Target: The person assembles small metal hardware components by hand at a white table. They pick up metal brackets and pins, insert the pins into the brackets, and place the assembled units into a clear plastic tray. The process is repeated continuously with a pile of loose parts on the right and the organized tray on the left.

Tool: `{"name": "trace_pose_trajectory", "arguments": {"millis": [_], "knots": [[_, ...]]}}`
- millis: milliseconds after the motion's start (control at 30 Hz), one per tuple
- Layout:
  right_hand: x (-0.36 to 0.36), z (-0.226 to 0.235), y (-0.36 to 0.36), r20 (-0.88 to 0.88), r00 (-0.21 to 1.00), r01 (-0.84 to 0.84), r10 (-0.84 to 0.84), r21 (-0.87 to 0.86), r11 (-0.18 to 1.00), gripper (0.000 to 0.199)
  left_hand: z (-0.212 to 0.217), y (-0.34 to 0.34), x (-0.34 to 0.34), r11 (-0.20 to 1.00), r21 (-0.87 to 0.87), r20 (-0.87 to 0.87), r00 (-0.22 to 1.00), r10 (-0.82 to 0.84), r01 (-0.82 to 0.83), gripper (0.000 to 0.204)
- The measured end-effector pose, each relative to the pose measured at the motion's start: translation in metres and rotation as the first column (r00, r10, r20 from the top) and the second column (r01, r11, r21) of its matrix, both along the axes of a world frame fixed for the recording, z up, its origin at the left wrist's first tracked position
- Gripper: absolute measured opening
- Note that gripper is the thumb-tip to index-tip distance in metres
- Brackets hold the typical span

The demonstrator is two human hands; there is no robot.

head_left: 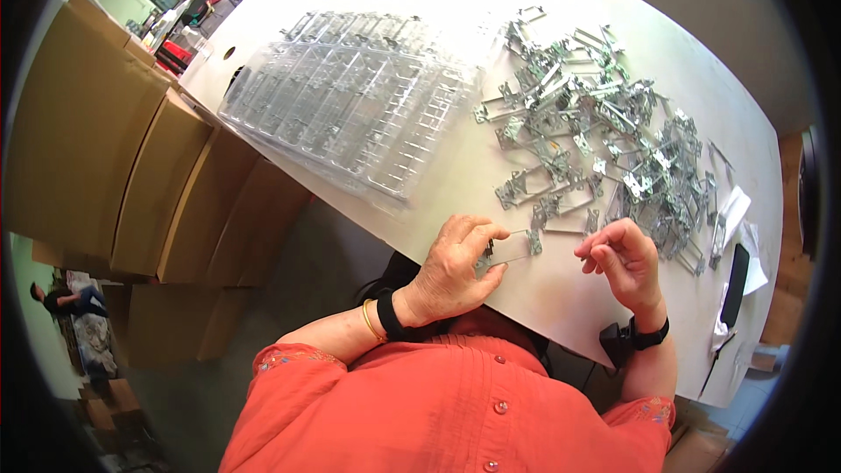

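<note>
Head view: the left hand (451, 267) pinches a metal bracket (512, 247) at the white surface (526, 298) edge. The right hand (624, 261) has fingers curled, holding nothing visible. Clear plastic trays (350, 96) appear empty; loose bracket pile (604, 123) beside them.

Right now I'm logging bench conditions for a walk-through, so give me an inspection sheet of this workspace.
Surface: white table, brightly lit at its far end.
Job's things: one metal bracket pinched in the left hand; heap of like brackets beyond.
Clutter: stack of clear plastic trays; dark phone-like slab on white paper.
Hands: left shut on the bracket; right hand just beside it, fingers curled, contents unclear.
Cables: nothing seen.
Surroundings: cardboard boxes on the left; another person far off.
</note>
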State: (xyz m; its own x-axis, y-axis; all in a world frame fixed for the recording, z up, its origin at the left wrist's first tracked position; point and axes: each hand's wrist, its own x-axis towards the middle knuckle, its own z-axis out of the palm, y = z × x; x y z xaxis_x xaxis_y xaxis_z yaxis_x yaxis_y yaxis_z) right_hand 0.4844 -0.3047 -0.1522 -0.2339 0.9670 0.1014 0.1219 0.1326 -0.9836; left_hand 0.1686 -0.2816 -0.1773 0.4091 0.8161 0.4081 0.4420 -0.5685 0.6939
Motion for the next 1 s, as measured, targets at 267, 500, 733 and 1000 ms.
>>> {"name": "trace_pose_trajectory", "arguments": {"millis": [267, 500, 733, 1000], "knots": [[0.001, -0.006, 0.000, -0.014, 1.000, -0.004, 0.004, -0.014, 1.000, 0.003, -0.004, -0.001, -0.009, 0.999, 0.035, -0.019, 0.999, 0.029, -0.028, 0.041], [0.002, -0.011, 0.002, -0.001, 1.000, 0.002, -0.002, -0.045, 0.999, 0.004, -0.012, 0.001, -0.012, 1.000, 0.010, 0.061, 0.998, 0.017, -0.017, 0.043], [-0.002, 0.000, 0.000, 0.105, 0.994, 0.011, -0.008, -0.029, 1.000, 0.003, -0.019, 0.006, -0.017, 0.993, 0.118, 0.020, 1.000, -0.003, 0.000, 0.041], [-0.002, 0.033, -0.019, 0.229, 0.971, 0.066, -0.062, -0.009, 0.998, 0.006, -0.026, 0.007, -0.020, 0.991, 0.134, 0.069, 0.997, -0.014, 0.005, 0.040]]}}
